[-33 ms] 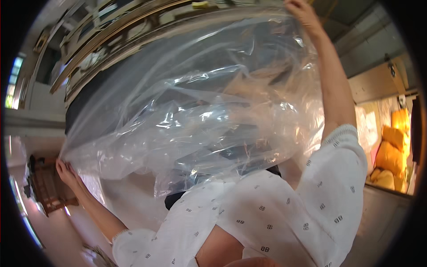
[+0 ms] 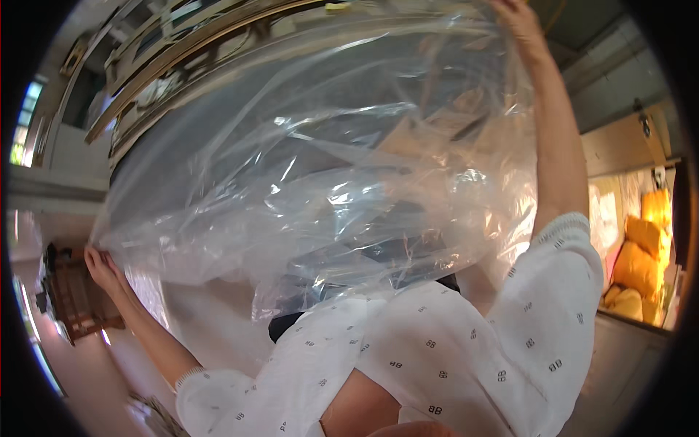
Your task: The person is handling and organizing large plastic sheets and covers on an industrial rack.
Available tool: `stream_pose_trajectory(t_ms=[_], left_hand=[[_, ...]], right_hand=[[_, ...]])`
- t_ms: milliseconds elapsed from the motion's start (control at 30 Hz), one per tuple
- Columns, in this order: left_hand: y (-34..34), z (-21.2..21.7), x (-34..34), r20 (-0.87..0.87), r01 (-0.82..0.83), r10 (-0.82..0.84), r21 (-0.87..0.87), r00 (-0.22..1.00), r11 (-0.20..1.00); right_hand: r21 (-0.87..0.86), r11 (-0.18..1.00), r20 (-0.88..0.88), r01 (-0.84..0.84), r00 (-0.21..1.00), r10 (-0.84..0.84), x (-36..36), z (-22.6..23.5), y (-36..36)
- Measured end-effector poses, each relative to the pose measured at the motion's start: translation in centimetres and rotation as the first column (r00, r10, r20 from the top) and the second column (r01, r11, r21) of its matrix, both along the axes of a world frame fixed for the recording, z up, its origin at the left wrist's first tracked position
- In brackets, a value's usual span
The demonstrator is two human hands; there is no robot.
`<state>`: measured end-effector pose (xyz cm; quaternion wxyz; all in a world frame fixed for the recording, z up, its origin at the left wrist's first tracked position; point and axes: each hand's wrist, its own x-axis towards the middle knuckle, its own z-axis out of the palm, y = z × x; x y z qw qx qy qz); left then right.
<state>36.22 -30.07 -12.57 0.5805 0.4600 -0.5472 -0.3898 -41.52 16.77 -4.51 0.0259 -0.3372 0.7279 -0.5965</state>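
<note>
A large sheet of clear plastic film (image 2: 349, 197) stretches between my two hands, creased and shiny, bulging in the middle. Its left corner is pinched in the closed fingers of my left hand (image 2: 104, 268), out at the left. High at the far right, my right hand (image 2: 521, 25) grips the sheet's other side; its fingertips are partly cut off by the picture's top edge. The film's near edge hangs by the front of my white patterned shirt (image 2: 437, 335). Through it shows a dark flat surface (image 2: 247, 95), along with tan patches I cannot name.
Beyond the sheet run long wooden rails (image 2: 196, 54), with a small yellow thing (image 2: 337, 8) near them. A brown wooden chair-like piece (image 2: 76, 298) stands at the left. At the right, orange-yellow stacked bundles (image 2: 641, 255) show through an opening beside a wooden panel (image 2: 626, 142).
My hands have spread slightly farther apart: the right one moved a little to the right, the left one a little left and away from me. The film between them is drawn wider.
</note>
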Motion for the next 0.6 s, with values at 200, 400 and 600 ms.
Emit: stream_pose_trajectory(t_ms=[200,400,600], left_hand=[[-3.8,4.2,-16.0,0.11,0.065,-0.043,-0.205,0.993,0.977],[-11.6,-6.7,-19.6,0.418,-0.039,0.135,-0.231,0.898,0.972],[-16.4,-6.5,-21.5,0.183,0.15,-0.146,-0.008,0.972,0.989]], right_hand=[[-0.112,0.965,-0.226,0.238,0.94,-0.257,-4.5,1.5,1.7],[-0.177,0.939,0.006,0.295,0.954,-0.299,-9.9,-13.9,1.2],[-0.061,0.968,0.025,0.243,0.97,-0.242,-10.6,-13.1,-0.4]])
